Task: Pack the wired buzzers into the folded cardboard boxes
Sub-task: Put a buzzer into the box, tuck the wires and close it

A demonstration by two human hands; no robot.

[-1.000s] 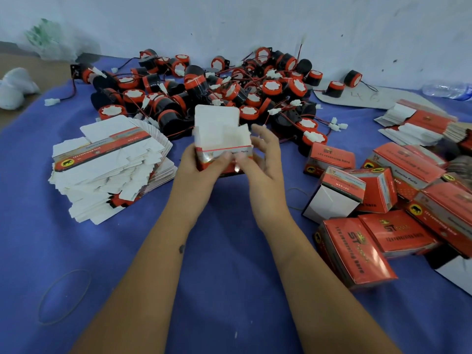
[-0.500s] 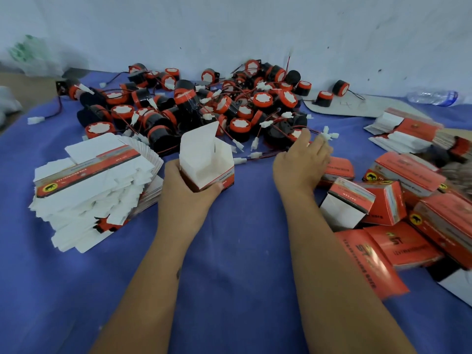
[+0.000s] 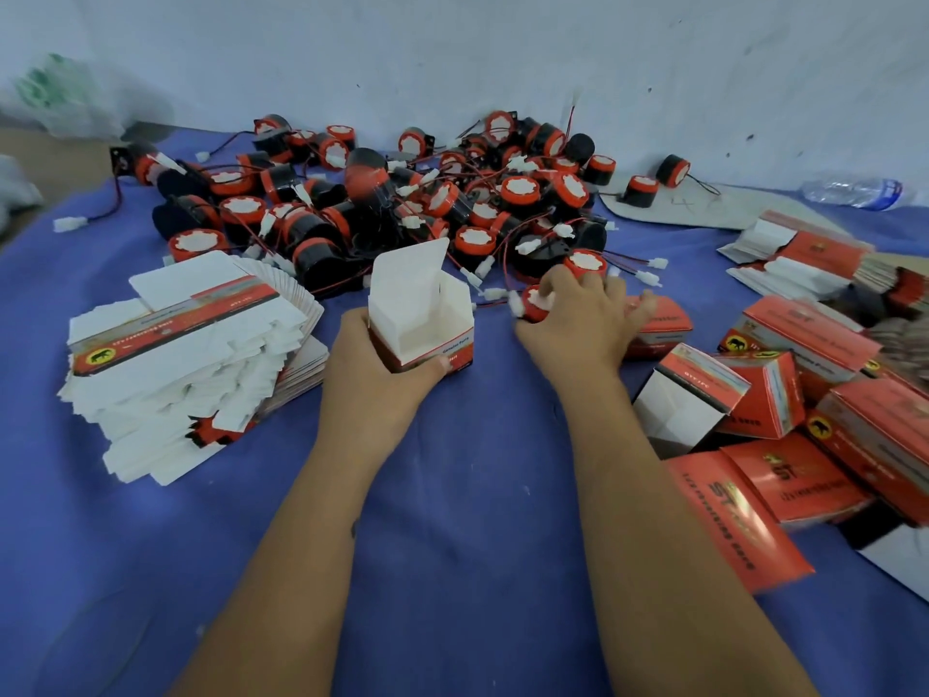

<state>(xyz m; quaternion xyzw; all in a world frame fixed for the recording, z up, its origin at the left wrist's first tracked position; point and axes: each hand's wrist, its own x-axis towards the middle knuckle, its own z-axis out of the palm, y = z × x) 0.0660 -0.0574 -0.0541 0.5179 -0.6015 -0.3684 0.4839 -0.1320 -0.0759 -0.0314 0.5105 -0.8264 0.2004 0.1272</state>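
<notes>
Fingers (image 3: 600, 294) of right hand (image 3: 578, 324) curl round a buzzer (image 3: 535, 304); left hand (image 3: 374, 372) grips the open box (image 3: 427, 324)

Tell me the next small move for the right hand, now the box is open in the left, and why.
Probably lift the buzzer that the right hand grips at the near edge of the pile and carry it left over the box. The left hand holds that box upright with its lid flap up, and it looks empty. Mind the wires: they lie tangled, so neighbours may drag along.
</notes>
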